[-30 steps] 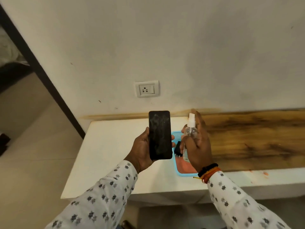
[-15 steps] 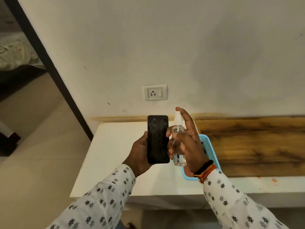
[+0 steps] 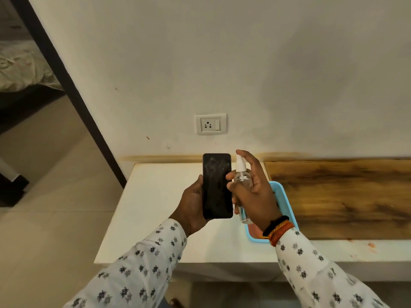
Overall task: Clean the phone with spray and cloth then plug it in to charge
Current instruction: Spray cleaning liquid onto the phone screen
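Note:
My left hand (image 3: 193, 205) holds a black phone (image 3: 216, 186) upright above the white table, its smudged dark screen facing me. My right hand (image 3: 255, 192) grips a small clear spray bottle (image 3: 242, 181) with a white nozzle, right beside the phone's right edge. The index finger rests on top of the nozzle, which points at the screen. Behind my right hand a light blue tray (image 3: 283, 203) sits on the table with something reddish in it, mostly hidden. A white wall socket (image 3: 210, 124) with a switch is on the wall above the phone.
The white table (image 3: 153, 207) ends at its left and front edges, with tiled floor (image 3: 44, 230) beyond. A dark wooden board (image 3: 342, 196) covers the table's right part. A black door frame (image 3: 73, 90) runs diagonally at left, with a bed behind it.
My right hand lifted the spray bottle from the tray area and brought it left, close against the phone. The phone has stayed upright in my left hand.

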`<control>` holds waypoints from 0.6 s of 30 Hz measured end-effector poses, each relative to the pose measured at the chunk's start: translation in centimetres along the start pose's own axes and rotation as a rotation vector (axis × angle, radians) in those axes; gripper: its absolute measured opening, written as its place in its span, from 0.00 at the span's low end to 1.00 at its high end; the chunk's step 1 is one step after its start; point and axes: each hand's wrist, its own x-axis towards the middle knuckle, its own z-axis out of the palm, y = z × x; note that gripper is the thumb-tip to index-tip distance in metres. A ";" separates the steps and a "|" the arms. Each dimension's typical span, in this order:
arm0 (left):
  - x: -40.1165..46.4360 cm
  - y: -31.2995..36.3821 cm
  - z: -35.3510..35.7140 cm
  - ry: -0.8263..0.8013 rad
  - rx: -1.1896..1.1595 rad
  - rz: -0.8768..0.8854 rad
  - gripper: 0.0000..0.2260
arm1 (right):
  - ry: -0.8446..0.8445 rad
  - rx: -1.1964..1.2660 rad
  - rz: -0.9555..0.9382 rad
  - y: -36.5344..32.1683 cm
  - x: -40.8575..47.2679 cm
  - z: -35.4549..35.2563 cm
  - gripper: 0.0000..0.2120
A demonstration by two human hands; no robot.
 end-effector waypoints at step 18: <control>0.3 0.1 -0.6 0.062 -0.025 0.009 0.29 | 0.189 -0.601 -0.164 0.7 0.8 1.4 0.31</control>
